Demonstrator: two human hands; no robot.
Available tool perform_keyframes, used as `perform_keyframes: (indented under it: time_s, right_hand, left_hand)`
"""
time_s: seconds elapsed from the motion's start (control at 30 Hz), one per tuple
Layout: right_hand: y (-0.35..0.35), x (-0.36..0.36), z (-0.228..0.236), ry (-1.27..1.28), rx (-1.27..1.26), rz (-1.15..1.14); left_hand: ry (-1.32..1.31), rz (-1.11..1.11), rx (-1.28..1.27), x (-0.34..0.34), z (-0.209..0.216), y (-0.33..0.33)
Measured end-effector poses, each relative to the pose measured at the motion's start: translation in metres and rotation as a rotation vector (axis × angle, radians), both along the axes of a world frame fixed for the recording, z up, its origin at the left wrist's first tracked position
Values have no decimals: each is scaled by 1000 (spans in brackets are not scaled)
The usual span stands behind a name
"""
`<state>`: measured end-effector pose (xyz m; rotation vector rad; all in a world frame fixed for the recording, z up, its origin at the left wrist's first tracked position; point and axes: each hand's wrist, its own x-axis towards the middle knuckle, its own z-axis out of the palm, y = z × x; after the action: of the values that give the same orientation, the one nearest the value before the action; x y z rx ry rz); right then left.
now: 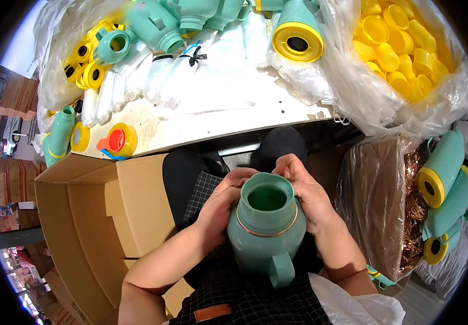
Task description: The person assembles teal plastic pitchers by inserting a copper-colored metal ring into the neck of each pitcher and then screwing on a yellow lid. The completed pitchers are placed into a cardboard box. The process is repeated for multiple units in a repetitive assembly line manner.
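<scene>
A green plastic thermos jug body stands tilted in my lap, its round mouth facing up and its handle pointing toward me. A thin copper-coloured ring circles it below the threaded neck. My left hand is closed against the neck's left side, fingers curled at the far rim. On the opposite side, my right hand is closed too, thumb and fingers pinched near the spout. The jug body hides some fingertips, so I cannot tell whether they also hold the ring.
An open cardboard box sits at my left. On the white table are green jug bodies, clear-wrapped cylinders and a red-yellow tool-like piece. Yellow cups fill a bag at far right, above a box of copper rings.
</scene>
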<state>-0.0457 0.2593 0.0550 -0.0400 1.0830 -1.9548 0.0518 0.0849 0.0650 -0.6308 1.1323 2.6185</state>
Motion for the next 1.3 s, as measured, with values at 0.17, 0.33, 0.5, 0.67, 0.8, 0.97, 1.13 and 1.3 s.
perform_keyframes:
  time_s: [0.17,0.33,0.5,0.67,0.8,0.97,1.13,1.3]
  right_hand:
    - [-2,-1,3,-53,-47,107]
    - [-8,-16,7,312,-82,-159]
    - [12,-39,57,802,86,-114]
    - [10,-16,53,1461,-21,-308]
    - [1,-7,28,1006,-209,-215]
    - [22,-253,46,1683,1161,-826]
    - [67,-399,10,1332,1260,-652]
    - [15,-245,12,1478,735,-1252]
  left_hand:
    - [-67,-181,-14,-15,-5,-7]
    - [-153,-18,-251,-38,-26,-5]
    - [-5,477,-713,-16,-52,2]
    - [-60,330,15,6,-7,28]
    - [-1,263,187,12,-37,6]
    - [-51,278,188,59,-89,-41]
    - [-89,352,299,56,-107,-32]
    - [-247,686,-19,32,-69,-51]
